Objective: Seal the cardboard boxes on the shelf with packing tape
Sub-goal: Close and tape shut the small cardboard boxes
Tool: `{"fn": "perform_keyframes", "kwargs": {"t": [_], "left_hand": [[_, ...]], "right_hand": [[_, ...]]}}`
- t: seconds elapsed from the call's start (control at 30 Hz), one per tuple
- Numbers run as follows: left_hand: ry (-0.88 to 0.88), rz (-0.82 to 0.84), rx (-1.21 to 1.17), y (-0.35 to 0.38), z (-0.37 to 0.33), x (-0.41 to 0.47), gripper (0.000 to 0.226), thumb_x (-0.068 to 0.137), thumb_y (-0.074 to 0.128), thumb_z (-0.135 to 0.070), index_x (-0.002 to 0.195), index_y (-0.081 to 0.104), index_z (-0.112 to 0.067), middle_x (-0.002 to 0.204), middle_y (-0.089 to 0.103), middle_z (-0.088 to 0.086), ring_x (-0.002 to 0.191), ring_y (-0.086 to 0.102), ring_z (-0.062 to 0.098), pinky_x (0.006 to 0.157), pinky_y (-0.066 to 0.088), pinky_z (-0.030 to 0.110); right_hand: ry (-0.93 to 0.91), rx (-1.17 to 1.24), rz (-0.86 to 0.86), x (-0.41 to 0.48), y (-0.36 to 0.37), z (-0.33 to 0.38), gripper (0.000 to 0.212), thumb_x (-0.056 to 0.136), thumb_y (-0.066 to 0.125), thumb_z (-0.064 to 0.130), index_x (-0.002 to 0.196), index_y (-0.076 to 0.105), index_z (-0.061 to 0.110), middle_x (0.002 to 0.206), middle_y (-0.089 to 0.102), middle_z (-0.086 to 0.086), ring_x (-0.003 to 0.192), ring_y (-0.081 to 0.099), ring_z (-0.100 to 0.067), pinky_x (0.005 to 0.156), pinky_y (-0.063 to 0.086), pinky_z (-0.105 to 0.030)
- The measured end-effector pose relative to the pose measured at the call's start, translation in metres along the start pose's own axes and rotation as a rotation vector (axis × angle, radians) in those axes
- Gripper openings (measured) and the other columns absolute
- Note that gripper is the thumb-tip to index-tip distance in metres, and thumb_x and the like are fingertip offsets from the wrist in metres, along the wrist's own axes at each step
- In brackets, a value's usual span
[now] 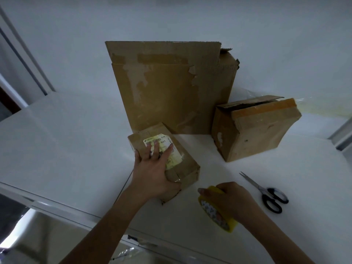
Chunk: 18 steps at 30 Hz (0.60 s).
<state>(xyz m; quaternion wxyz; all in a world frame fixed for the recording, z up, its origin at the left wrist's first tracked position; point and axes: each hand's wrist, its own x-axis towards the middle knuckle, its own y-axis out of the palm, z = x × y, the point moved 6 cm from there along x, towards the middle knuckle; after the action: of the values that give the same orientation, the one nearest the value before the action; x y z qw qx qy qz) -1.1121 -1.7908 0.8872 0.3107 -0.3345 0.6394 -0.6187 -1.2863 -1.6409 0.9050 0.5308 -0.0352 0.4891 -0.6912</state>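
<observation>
Head view, from your left: your left hand (152,168) lies on the small box (182,168) at the front of the white shelf (57,140), fingers spread flat across its yellowed shipping label (172,160). Only a barcode and "K01" can be read there. Behind stands the tall box (167,88), patched with old tape. Your right hand (230,201) curls its fingers round the yellow tape roll (219,216), just beside the small box; the print on its core is too blurred to read. Further right, the medium box (253,128) gapes at its top flap, with the scissors (266,193) lying in front of it. You seem to be steadying the small box for taping: next, find the tape's free end and lay it along the seam.
</observation>
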Motion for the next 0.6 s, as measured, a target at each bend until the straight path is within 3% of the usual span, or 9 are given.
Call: {"fn": "perform_keyframes", "kwargs": {"t": [0.07,0.2,0.3,0.43,0.5,0.57,0.6], "left_hand": [[0.001,-0.019,-0.048,0.001,0.0,-0.001,0.12,0.055,0.026,-0.095,0.156,-0.005,-0.038,0.166,-0.002,0.012,0.153,-0.007,0.034,0.12,-0.001,0.061],[-0.014,-0.116,-0.252,0.001,-0.001,-0.011,0.119,0.059,0.038,-0.091,0.158,0.004,-0.035,0.166,-0.003,0.011,0.152,-0.015,0.03,0.12,-0.011,0.055],[-0.091,-0.227,-0.625,0.007,-0.004,-0.029,0.116,0.062,0.058,-0.082,0.157,0.009,-0.037,0.166,-0.011,0.0,0.151,-0.019,0.018,0.117,0.002,0.045],[-0.219,-0.382,-0.883,0.02,-0.007,-0.055,0.098,0.067,0.086,-0.052,0.148,0.031,-0.041,0.165,-0.01,-0.007,0.151,-0.001,0.009,0.113,0.019,0.033],[-0.242,-0.38,-1.009,0.025,-0.009,-0.062,0.089,0.07,0.085,-0.047,0.145,0.037,-0.041,0.164,-0.001,-0.009,0.143,0.007,-0.013,0.111,0.024,0.015],[-0.213,-0.378,-1.065,0.024,-0.011,-0.063,0.082,0.073,0.078,-0.058,0.143,0.037,-0.043,0.162,0.019,-0.013,0.139,0.028,-0.009,0.101,0.036,0.004],[-0.207,-0.367,-1.07,0.024,-0.011,-0.062,0.081,0.073,0.074,-0.062,0.142,0.035,-0.046,0.159,0.027,-0.013,0.136,0.037,-0.001,0.093,0.039,0.0]], "right_hand": [[0.018,0.017,0.011,0.002,0.002,0.0,0.05,0.08,0.061,0.067,0.081,0.066,0.017,0.069,0.061,0.006,0.063,0.057,-0.004,0.05,0.039,-0.018],[0.075,0.094,0.046,0.007,0.007,0.0,0.057,0.076,0.064,0.068,0.111,0.047,0.027,0.1,0.059,0.001,0.089,0.056,-0.016,0.07,0.043,-0.027],[0.065,0.207,0.11,0.01,0.012,0.003,0.066,0.079,0.067,0.059,0.131,0.034,0.034,0.11,0.058,-0.002,0.097,0.055,-0.019,0.08,0.043,-0.028],[-0.014,0.243,0.221,0.011,0.014,0.013,0.072,0.088,0.063,0.049,0.146,0.021,0.045,0.141,0.047,-0.002,0.114,0.051,-0.019,0.09,0.04,-0.025],[-0.057,0.231,0.288,0.009,0.014,0.021,0.064,0.092,0.06,0.045,0.146,0.024,0.044,0.124,0.057,0.006,0.096,0.056,-0.01,0.075,0.043,-0.013],[-0.059,0.269,0.321,0.008,0.013,0.027,0.059,0.095,0.059,0.039,0.145,0.027,0.04,0.086,0.053,0.018,0.066,0.05,0.0,0.048,0.041,-0.004],[-0.067,0.272,0.314,0.009,0.013,0.028,0.059,0.095,0.059,0.039,0.145,0.028,0.038,0.079,0.048,0.02,0.063,0.047,0.001,0.046,0.04,-0.004]]}}
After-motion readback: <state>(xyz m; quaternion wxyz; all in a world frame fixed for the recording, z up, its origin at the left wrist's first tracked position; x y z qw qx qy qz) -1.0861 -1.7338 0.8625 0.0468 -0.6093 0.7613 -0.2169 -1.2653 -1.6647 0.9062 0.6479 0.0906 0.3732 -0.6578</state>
